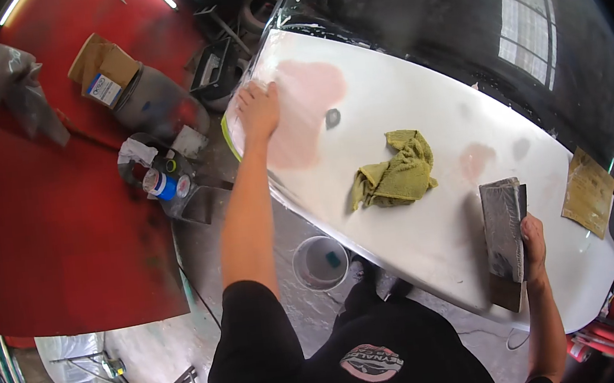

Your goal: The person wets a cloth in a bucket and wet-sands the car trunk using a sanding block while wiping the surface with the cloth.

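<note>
My left hand (260, 112) lies flat on the far left end of a white car panel (394, 92), fingers stretched over the edge of a large pink patch (304, 109). Held in my right hand (534, 242) is a long sanding block (504, 234) wrapped in grey sandpaper, above the panel's right part; a brown end of it shows at the bottom. Between my hands a crumpled olive-green cloth (398, 171) rests on the panel. A smaller pink patch (477, 162) lies up from the block, and a dark grey spot (333, 118) is right of the large patch.
A brown sandpaper sheet (588, 193) lies at the panel's right end. A dark windshield (415, 8) borders the far side. On the floor below stands a clear bucket (320, 263). To the left are a red panel (65, 239), a grey bin (159, 106) and a blue-labelled container (160, 184).
</note>
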Motion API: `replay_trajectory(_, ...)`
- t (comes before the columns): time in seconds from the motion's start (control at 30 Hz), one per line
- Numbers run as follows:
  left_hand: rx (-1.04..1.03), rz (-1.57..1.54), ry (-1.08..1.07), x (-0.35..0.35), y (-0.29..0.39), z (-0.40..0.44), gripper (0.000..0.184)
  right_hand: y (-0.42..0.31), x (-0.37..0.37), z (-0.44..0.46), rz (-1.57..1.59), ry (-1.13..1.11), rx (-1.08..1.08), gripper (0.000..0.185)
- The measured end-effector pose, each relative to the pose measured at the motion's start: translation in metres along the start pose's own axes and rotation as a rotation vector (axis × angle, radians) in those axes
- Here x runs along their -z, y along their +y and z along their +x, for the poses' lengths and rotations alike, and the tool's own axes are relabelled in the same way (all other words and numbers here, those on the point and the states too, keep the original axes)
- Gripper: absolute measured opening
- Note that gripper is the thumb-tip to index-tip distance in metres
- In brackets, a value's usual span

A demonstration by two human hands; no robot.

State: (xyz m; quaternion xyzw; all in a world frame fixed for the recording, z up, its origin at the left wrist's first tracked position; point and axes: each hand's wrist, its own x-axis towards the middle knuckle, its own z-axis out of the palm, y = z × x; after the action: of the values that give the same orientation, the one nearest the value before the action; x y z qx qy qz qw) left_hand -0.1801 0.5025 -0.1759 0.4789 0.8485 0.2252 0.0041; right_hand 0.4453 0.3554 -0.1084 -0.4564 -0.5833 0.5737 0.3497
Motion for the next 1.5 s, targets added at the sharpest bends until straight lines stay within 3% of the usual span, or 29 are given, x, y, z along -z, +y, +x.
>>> replay_trajectory(0.27,-0.281,0.084,-0.104,0.024,0.085,-0.153,0.087,0.013,0.000,0.001,0.023,0.014,-0.018,0.061)
replay_trajectory(0.4,-0.288,0.036,-0.095,0.024,0.074,-0.125,0.092,0.002,-0.009,0.000,-0.003,0.037,0.010,0.060)
replay_trajectory(0.6,-0.108,-0.043,0.033,-0.015,0.016,0.036,0.095,0.020,0.000,0.001,0.008,0.079,-0.006,0.059)
replay_trajectory(0.8,-0.074,-0.014,0.067,-0.018,0.016,0.042,0.094,0.019,0.000,0.000,-0.022,0.121,0.023,0.058)
replay_trajectory(1.03,-0.095,0.007,-0.021,0.012,0.052,-0.082,0.091,0.023,0.000,0.003,-0.052,0.156,0.027,0.046)
replay_trajectory(1.23,-0.146,0.079,-0.019,0.024,0.078,-0.171,0.086,0.000,-0.008,0.009,-0.179,0.071,0.081,0.045)
replay_trajectory(1.5,-0.204,0.115,-0.076,0.033,0.128,-0.266,0.083,-0.005,-0.014,0.011,-0.114,0.001,0.084,0.044)
